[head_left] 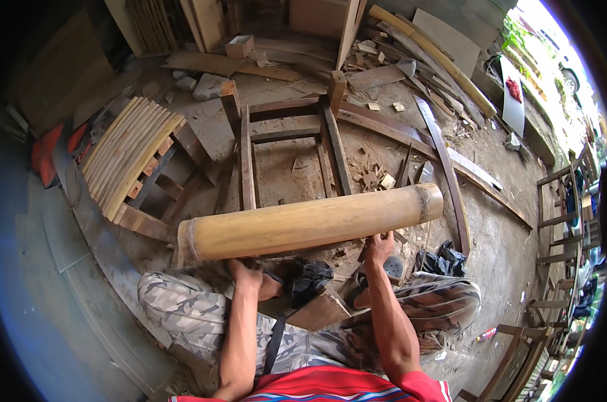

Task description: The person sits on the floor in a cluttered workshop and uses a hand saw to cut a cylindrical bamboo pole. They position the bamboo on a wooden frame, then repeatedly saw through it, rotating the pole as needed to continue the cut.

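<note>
A thick, yellow-brown bamboo section (317, 218) lies crosswise over the near end of a dark wooden frame (248, 161), its right end tilted farther away. Under the bamboo's near edge, left of its middle, is my left hand (247, 273); its fingers are hidden below the bamboo. Farther right, my right hand (380, 249) has curled fingers against the bamboo's underside. What it grips there is hidden, and a dark piece shows beside it. Two upright posts (336, 90) stand at the frame's far end.
To the left stands a slatted bamboo seat (132, 151) on wooden legs. Long planks (444, 171) lie across the right floor, with wood scraps (377, 179) around. Black plastic (310, 280) and a wooden block (319, 309) lie between my legs. Wooden frames (558, 238) line the right side.
</note>
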Action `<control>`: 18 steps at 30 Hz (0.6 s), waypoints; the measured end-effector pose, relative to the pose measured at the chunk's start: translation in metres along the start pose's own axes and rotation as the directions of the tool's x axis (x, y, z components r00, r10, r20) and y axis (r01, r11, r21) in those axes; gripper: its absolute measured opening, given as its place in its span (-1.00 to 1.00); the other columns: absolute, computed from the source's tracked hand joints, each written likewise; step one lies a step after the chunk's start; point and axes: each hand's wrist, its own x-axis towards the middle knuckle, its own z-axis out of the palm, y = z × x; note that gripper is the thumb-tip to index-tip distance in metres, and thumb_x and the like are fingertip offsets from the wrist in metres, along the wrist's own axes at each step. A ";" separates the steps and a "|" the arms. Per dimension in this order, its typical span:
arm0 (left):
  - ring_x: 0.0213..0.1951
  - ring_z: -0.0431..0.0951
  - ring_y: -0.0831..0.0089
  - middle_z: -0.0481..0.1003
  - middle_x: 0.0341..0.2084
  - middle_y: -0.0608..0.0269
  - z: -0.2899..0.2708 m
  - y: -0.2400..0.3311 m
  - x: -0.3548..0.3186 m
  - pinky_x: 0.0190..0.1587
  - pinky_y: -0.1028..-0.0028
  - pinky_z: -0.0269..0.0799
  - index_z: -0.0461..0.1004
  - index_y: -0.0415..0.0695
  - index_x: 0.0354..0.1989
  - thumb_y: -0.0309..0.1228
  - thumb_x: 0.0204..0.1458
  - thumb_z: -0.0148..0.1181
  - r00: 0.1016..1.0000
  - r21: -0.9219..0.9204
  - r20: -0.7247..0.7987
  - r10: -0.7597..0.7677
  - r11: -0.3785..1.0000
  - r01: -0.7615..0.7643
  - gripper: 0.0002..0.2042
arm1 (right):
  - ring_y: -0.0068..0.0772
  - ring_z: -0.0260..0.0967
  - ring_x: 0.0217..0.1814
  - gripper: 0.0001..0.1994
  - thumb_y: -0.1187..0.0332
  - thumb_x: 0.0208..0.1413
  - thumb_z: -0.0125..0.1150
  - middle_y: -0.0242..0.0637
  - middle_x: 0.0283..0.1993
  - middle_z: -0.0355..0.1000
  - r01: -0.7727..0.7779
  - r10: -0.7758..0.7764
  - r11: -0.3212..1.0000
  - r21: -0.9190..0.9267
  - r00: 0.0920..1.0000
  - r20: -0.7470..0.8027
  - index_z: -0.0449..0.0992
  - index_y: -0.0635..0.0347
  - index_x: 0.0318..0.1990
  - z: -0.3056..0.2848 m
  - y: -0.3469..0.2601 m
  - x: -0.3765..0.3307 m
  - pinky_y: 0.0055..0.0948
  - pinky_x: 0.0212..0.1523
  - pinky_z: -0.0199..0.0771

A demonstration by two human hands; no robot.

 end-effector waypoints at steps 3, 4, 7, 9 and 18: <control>0.04 0.46 0.39 0.49 -0.07 0.32 -0.023 -0.052 -0.061 0.12 0.23 0.36 0.47 -0.01 0.08 0.04 0.37 0.00 0.998 0.241 0.028 0.058 0.969 -0.064 -0.60 | -0.39 0.62 -0.16 -0.63 0.34 0.34 0.23 -0.15 -0.09 0.61 -0.174 0.194 0.976 0.133 0.969 -0.155 0.47 0.39 0.18 -0.031 -0.001 0.011 -0.39 -0.14 0.55; 0.03 0.49 0.41 0.51 -0.09 0.31 -0.030 -0.060 -0.100 0.13 0.31 0.37 0.47 -0.07 0.08 0.02 0.39 -0.02 0.989 0.319 0.102 0.103 0.939 -0.131 -0.58 | -0.43 0.62 -0.14 -0.61 0.37 0.36 0.21 -0.17 -0.10 0.61 -0.215 0.234 0.965 0.149 0.964 -0.127 0.42 0.45 0.22 -0.039 -0.012 0.008 -0.41 -0.12 0.54; -0.03 0.57 0.45 0.60 -0.12 0.26 -0.021 -0.030 -0.193 0.07 0.53 0.37 0.48 -0.18 0.06 -0.07 0.40 0.01 0.762 0.449 0.648 -0.008 0.812 -0.374 -0.61 | -0.47 0.51 -0.30 -0.60 0.41 0.36 0.19 -0.24 -0.18 0.58 -0.080 0.108 0.992 0.093 0.930 -0.352 0.38 0.42 0.27 -0.077 -0.024 0.012 -0.43 -0.20 0.48; -0.11 0.53 0.50 0.56 -0.06 0.14 0.007 0.005 -0.219 -0.02 0.47 0.43 0.51 -0.24 -0.01 -0.27 0.33 0.17 0.345 0.278 0.931 0.115 0.387 -0.879 -0.73 | -0.58 0.35 -0.44 -0.60 0.43 0.36 0.19 -0.44 -0.39 0.44 -0.052 0.120 0.983 0.177 0.911 -0.395 0.38 0.37 0.28 -0.104 -0.040 0.011 -0.52 -0.40 0.35; 0.35 0.30 -0.01 0.32 0.29 -0.08 0.134 0.057 -0.177 0.40 0.10 0.16 0.24 -0.19 0.41 0.12 -0.31 0.60 0.189 -0.082 0.946 -0.263 -0.759 -0.645 0.09 | -0.69 0.17 -0.57 -0.37 0.47 0.28 0.05 -0.50 -0.48 0.25 0.206 -0.178 0.941 0.270 0.976 -0.125 0.14 0.30 0.51 -0.111 -0.181 -0.074 -0.61 -0.55 0.23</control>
